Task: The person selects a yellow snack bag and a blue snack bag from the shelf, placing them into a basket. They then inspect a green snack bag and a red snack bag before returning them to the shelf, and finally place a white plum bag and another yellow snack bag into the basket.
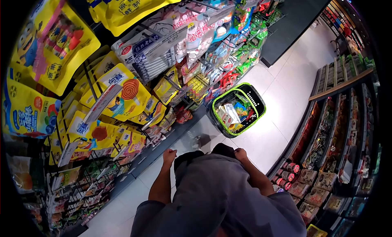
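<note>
My left hand (169, 155) hangs beside my left leg with its fingers curled in, and nothing shows in it. My right hand (240, 154) is down by my right thigh, close to the dark trousers, its fingers loosely closed and no object visible in them. On the floor just ahead of my feet stands a black shopping basket with a lime-green rim (261, 114), apart from both hands. Several packets lie in it, among them a pale pack (231, 113) and a green and blue bag (241, 110).
To the left, a rack holds yellow snack bags (122, 92), white and blue packs (153, 53) and pink-white bags (199, 37) on hooks. Curved shelves (312, 135) with packaged food run along the right. Pale floor tiles (281, 102) lie between; a dark plinth (281, 41) stands ahead.
</note>
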`<state>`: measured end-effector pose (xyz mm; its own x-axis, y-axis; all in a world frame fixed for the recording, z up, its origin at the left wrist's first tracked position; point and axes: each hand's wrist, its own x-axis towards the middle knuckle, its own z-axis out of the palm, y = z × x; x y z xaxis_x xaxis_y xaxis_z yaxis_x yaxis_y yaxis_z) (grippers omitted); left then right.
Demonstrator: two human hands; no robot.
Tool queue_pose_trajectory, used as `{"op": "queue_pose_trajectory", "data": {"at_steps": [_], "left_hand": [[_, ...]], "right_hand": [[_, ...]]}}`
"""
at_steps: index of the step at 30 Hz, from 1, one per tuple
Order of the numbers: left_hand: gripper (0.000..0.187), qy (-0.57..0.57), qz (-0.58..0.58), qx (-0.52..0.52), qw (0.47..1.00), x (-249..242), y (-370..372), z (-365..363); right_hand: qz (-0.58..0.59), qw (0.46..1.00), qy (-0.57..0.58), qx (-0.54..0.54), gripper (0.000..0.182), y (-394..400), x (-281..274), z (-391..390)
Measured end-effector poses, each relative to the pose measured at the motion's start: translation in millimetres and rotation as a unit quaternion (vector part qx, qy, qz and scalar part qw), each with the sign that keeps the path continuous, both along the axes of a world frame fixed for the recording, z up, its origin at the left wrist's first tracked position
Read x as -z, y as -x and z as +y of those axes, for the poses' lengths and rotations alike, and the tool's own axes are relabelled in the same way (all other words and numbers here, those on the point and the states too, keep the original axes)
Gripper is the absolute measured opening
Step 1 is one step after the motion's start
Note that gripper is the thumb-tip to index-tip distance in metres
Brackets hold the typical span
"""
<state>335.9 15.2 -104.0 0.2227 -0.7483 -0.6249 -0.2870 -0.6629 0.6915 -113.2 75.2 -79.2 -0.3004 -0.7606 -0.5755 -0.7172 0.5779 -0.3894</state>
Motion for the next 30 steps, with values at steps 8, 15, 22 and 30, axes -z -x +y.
{"op": "queue_pose_trajectory", "data": {"at_steps": [8,15,22,30], "left_hand": [[0.023,-0.025,0.033,0.0,0.999,-11.2,11.6,-18.1],[0.02,-0.088,0.068,-0.09,0.99,11.0,29.5,3.1],[0.019,-0.078,0.046,-0.114,0.989,-10.0,102.1,-22.7],[0.022,-0.06,-0.011,-0.032,0.998,-29.9,236.2,-60.3]], "right_hand": [[0.032,0.999,0.014,0.032,0.027,20.3,-4.3,-24.3],[0.018,0.999,0.022,0.026,0.027,44.8,8.8,-34.4],[-0.023,0.999,0.037,-0.009,0.028,128.2,22.6,-71.5],[-0.082,0.996,0.032,-0.002,0.024,243.5,53.4,-124.5]]}}
